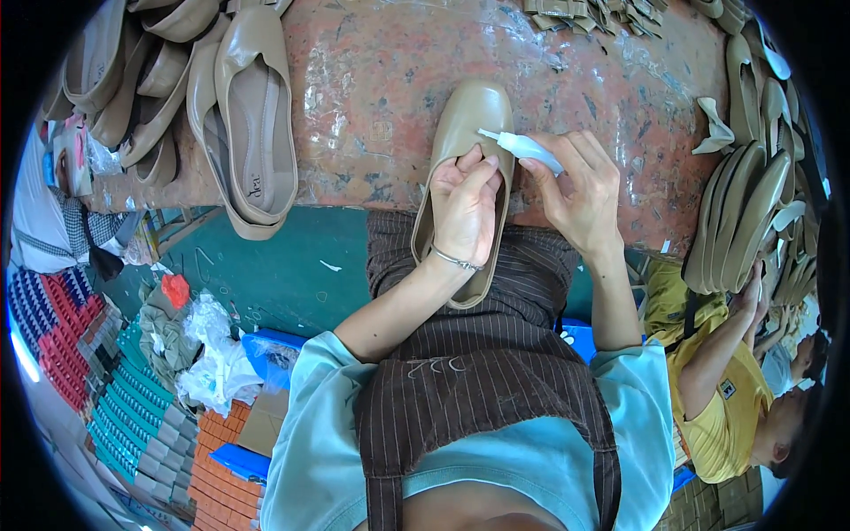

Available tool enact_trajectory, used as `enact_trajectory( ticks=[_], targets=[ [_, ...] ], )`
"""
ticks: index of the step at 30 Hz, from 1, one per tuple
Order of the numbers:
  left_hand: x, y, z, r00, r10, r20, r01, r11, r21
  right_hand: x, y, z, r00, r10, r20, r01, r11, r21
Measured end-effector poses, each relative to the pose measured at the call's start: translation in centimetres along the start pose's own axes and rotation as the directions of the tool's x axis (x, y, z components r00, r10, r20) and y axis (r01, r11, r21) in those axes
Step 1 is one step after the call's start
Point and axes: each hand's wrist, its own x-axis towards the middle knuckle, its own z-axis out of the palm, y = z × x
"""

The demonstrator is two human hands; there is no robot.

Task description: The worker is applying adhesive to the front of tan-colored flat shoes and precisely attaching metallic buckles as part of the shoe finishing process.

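Note:
A beige flat shoe (482,104) lies with its toe on the worn red-brown table and its heel over my lap. My left hand (464,208) grips it at the opening, fingers closed near the vamp edge. In my right hand (580,186) is a small white glue bottle (531,152) with a thin nozzle. Its tip points left, just above or touching the shoe's upper near the opening; I cannot tell which. The shoe's insole is mostly hidden by my left hand and wrist.
Paired beige shoes (257,133) sit at the table's left edge, beside more stacked shoes (168,71). Beige bow pieces (593,13) lie at the far edge. On the right are piled shoes (739,212) and a co-worker in a yellow shirt (722,389). Plastic bags (217,354) lie on the green floor.

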Motion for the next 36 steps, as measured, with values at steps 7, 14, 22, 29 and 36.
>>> enact_trajectory(
  ticks=[7,14,22,29,36],
  targets=[
    [0.2,-0.2,-0.1,1.000,0.007,0.020,-0.007,1.000,0.002,0.3,-0.3,0.0,1.000,-0.015,-0.002,0.015,1.000,-0.028],
    [0.1,-0.1,-0.2,1.000,-0.001,0.010,0.001,1.000,0.003,0.6,-0.8,-0.4,1.000,-0.013,0.023,0.015,0.997,-0.071],
    [0.0,-0.4,-0.5,0.999,0.030,-0.010,-0.030,1.000,-0.005,0.2,-0.5,-0.9,1.000,-0.013,0.002,0.013,0.999,-0.046],
    [0.0,-0.2,-0.3,0.999,0.020,-0.046,-0.020,1.000,0.001,-0.1,1.5,-0.2,0.968,0.227,-0.110,-0.194,0.948,0.253],
    [0.1,-0.3,-0.3,0.998,0.019,-0.064,-0.018,1.000,0.017,1.3,6.9,2.0,0.955,0.125,-0.270,-0.141,0.989,-0.042]
  ],
)
